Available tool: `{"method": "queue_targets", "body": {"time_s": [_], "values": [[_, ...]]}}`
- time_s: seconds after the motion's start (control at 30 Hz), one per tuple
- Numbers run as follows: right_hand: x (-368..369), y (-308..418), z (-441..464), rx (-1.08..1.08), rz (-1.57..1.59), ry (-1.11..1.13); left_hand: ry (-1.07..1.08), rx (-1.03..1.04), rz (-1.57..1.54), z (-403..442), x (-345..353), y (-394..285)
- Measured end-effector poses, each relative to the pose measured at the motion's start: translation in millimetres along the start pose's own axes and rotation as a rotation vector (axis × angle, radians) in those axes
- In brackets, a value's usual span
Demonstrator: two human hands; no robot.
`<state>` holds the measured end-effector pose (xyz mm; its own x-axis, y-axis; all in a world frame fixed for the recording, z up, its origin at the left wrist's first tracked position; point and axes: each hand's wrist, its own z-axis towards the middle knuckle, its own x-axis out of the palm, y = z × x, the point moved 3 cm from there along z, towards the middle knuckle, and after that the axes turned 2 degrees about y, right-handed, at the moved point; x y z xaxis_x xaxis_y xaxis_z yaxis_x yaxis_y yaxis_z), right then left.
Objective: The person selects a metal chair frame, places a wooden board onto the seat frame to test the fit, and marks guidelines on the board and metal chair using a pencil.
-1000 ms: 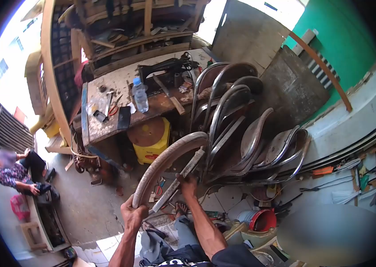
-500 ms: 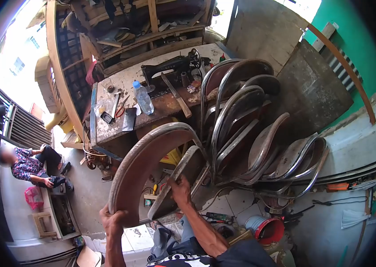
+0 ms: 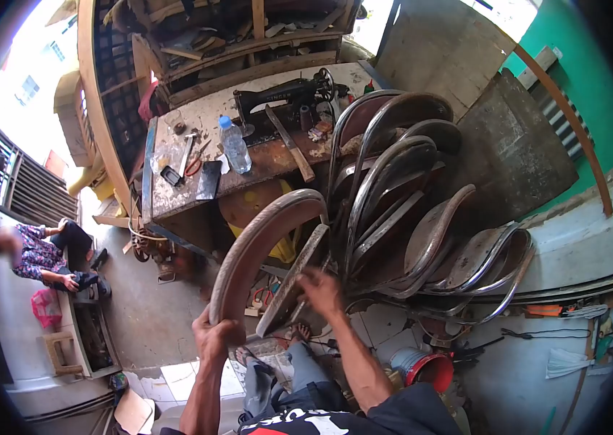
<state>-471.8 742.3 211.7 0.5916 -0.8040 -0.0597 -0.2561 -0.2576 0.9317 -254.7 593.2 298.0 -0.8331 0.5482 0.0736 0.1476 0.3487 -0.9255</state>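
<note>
A metal-framed chair stands in front of me, with a curved, worn backrest (image 3: pixel 270 243) and a narrower padded seat (image 3: pixel 293 286). My left hand (image 3: pixel 218 335) is closed around the lower end of the backrest. Beside the seat's right edge is my right hand (image 3: pixel 322 293), its fingers apart and reaching toward the seat. Whether those fingertips touch it, I cannot tell. Right behind this chair are several stacked chairs (image 3: pixel 393 163) with shiny metal frames and worn pads.
A worktable (image 3: pixel 183 201) carries a black sewing machine (image 3: pixel 285 96), a water bottle (image 3: pixel 235 148), a long knife (image 3: pixel 290 143), a phone (image 3: pixel 209 180) and scissors (image 3: pixel 194 168). A red-rimmed bucket (image 3: pixel 422 368) stands to my right. A person (image 3: pixel 38 254) sits at the left.
The chair has turned and shifted slightly right, with my left hand still on its backrest. My right hand has come off the seat's edge and its fingers have spread.
</note>
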Motion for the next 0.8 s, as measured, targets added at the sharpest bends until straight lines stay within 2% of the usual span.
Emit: {"method": "queue_targets", "body": {"time_s": [0.03, 0.1, 0.17, 0.23, 0.27, 0.33, 0.37, 0.43, 0.47, 0.57, 0.7, 0.77, 0.8], "values": [[-15, 3, 5, -0.135, -0.101, -0.042, 0.006, -0.039, 0.008, 5, 5, 11], [-51, 55, 13, -0.359, -0.388, -0.379, -0.022, -0.001, 0.078, 22, 9, 42], [-79, 101, 25, -0.529, -0.606, -0.644, -0.025, 0.023, 0.039, 34, 16, 39], [-90, 130, 46, -0.621, -0.848, -0.841, -0.020, -0.018, 0.137, 34, 20, 28], [-90, 134, 57, -0.615, -0.841, -0.839, 0.006, -0.006, 0.144, 39, 20, 38], [-92, 138, 91, -0.366, -0.871, -0.790, 0.008, 0.042, 0.081, 43, 30, 29], [-94, 136, 101, -0.361, -0.866, -0.790, 0.015, 0.025, 0.098, 42, 32, 27], [-92, 132, 119, -0.272, -0.748, -0.582, -0.003, 0.058, 0.151, 47, 35, 30], [-91, 131, 120, -0.196, -0.813, -0.510, -0.018, 0.088, 0.200, 49, 34, 30], [-105, 118, 107, -0.217, -0.831, -0.498, -0.066, 0.122, 0.296, 50, 33, 24], [-141, 108, 53, -0.405, -0.790, -0.536, -0.060, 0.126, 0.225, 58, 19, 36], [-153, 110, 28, -0.264, -0.903, -0.571, -0.021, 0.126, 0.250, 64, 14, 35], [-158, 108, 17, -0.178, -1.195, -0.698, -0.005, 0.136, 0.238, 68, 11, 36]]}}
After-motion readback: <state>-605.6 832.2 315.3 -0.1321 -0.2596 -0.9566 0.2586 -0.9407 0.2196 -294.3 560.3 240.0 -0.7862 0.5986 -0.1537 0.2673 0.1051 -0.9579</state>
